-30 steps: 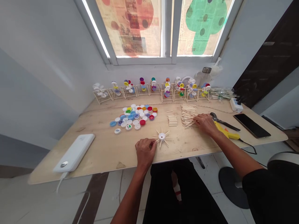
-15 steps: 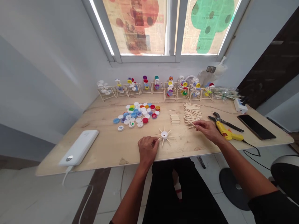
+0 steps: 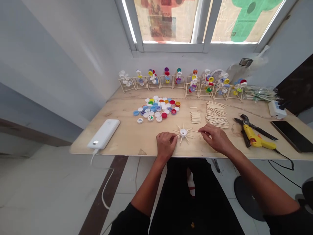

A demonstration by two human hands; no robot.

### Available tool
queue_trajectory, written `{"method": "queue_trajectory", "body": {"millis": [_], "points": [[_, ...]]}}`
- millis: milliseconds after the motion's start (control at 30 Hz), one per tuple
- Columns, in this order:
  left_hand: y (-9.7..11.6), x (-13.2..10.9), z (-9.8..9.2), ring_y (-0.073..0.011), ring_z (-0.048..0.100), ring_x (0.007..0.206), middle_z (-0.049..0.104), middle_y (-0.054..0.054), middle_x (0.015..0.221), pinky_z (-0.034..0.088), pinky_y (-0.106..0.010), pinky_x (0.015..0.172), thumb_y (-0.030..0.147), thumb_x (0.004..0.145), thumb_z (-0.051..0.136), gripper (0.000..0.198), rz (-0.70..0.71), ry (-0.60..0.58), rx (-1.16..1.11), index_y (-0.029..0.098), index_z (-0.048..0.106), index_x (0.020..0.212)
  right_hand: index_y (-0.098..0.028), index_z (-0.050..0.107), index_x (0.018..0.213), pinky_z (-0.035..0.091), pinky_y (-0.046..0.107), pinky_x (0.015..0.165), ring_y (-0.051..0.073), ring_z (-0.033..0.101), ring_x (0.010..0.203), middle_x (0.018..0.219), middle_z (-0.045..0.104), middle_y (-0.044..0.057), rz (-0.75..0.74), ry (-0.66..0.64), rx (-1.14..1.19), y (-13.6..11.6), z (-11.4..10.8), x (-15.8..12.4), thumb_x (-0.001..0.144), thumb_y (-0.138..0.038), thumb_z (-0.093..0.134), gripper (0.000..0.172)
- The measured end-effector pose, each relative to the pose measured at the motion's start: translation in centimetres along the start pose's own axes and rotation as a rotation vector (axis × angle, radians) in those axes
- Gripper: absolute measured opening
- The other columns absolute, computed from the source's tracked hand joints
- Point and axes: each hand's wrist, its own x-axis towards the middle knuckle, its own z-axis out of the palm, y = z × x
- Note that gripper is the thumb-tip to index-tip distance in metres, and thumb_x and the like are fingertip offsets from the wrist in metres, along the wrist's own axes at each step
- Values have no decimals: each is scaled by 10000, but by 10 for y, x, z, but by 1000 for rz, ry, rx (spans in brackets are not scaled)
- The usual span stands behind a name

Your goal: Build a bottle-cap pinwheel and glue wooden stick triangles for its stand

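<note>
A white bottle cap (image 3: 183, 132) with several short wooden sticks radiating from its rim lies near the table's front edge. My left hand (image 3: 167, 145) is closed beside it, thumb and finger pinching one stick on the cap's left side. To the right, my right hand (image 3: 216, 137) pinches a thin wooden stick that points left, its tip close to the cap's spokes. Whether that tip touches a spoke I cannot tell. Behind the cap lie a small bundle of short sticks (image 3: 195, 117) and a larger pile of long sticks (image 3: 216, 114).
Loose coloured bottle caps (image 3: 156, 109) spread left of centre. Cap pinwheels on stick frames (image 3: 167, 78) line the back. A yellow glue gun (image 3: 255, 138), black-handled pliers (image 3: 261, 129) and a phone (image 3: 292, 135) lie right. A white power bank (image 3: 104, 133) lies left.
My right hand has moved left from the long stick pile towards the cap, carrying a stick. My left hand stays at the cap's left spoke. The camera view has shifted.
</note>
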Motion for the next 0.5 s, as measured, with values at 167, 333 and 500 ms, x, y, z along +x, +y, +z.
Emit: {"method": "queue_trajectory", "body": {"millis": [167,333,500], "points": [[0,0,0,-193,594,800,698,-13,765,360,-375,841,222,808,582,95,-5,1,-24,224,643,735,-193,679,916,355,265,619,163,582,771,893,643,60,-120,-45,-291,-22,-9,16,869,-154,443,244],[-1,0,0,-193,593,806,696,-9,763,352,-376,853,217,805,583,83,-8,-4,-20,222,642,745,-180,678,873,314,297,656,183,560,802,874,637,77,-224,-162,-523,-38,-16,34,873,-108,443,245],[0,0,-1,-191,590,808,692,-10,754,351,-378,864,228,808,579,90,-17,-21,-23,224,642,744,-163,669,855,282,315,655,186,548,796,877,643,89,-284,-258,-653,-50,-20,48,818,-42,477,230]]}}
